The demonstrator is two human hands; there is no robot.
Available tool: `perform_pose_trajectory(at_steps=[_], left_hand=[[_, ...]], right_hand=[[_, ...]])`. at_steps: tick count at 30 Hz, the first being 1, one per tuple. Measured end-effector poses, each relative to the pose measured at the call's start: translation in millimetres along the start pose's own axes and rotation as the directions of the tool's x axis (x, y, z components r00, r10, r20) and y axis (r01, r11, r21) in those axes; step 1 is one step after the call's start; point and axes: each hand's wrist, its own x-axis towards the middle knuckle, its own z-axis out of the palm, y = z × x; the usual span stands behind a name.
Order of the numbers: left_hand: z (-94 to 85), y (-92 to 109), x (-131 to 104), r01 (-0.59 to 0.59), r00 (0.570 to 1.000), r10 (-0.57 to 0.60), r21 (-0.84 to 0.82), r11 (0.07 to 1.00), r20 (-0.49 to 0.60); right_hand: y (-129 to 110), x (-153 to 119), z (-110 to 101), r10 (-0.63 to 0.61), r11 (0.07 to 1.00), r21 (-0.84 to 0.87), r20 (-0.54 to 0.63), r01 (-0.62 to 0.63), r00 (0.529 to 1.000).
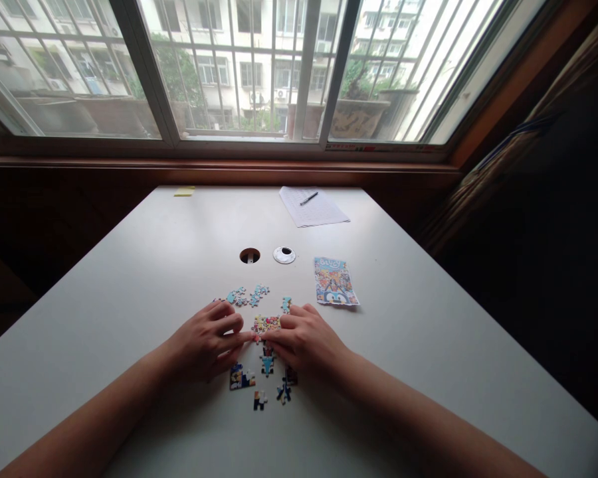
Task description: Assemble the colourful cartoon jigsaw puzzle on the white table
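Both my hands meet over a small joined patch of jigsaw puzzle (266, 324) in the middle of the white table. My left hand (206, 337) is closed, fingers bent, its fingertips at a small reddish jigsaw piece (257, 337) on the patch's lower edge. From the other side my right hand (311, 337) is closed with curled fingers at the same piece, hiding the patch's right end. Just below lies a light-blue piece (267, 364). Dark joined pieces (242, 377) rest near my left hand, and a blue-and-white piece (284, 390) near my right.
Loose light-blue pieces (259, 294) lie beyond my hands. A printed picture sheet (335, 282) is to the right. Farther back are a cable hole (250, 256), its round cover (284, 255), papers (311, 211) with a pen (309, 198), and a yellow note (184, 191).
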Motion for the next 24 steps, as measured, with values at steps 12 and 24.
perform_pose_trajectory(at_steps=[12, 24], left_hand=[[2.5, -1.8, -1.1, 0.012, 0.999, -0.013, -0.034, 0.999, -0.029], [1.3, -3.9, -0.9, 0.103, 0.98, -0.124, -0.131, 0.986, -0.155]], right_hand=[[1.1, 0.3, -0.4, -0.018, 1.0, -0.011, -0.006, 0.018, 1.0], [2.3, -1.0, 0.5, -0.025, 1.0, 0.011, -0.002, 0.025, 1.0]])
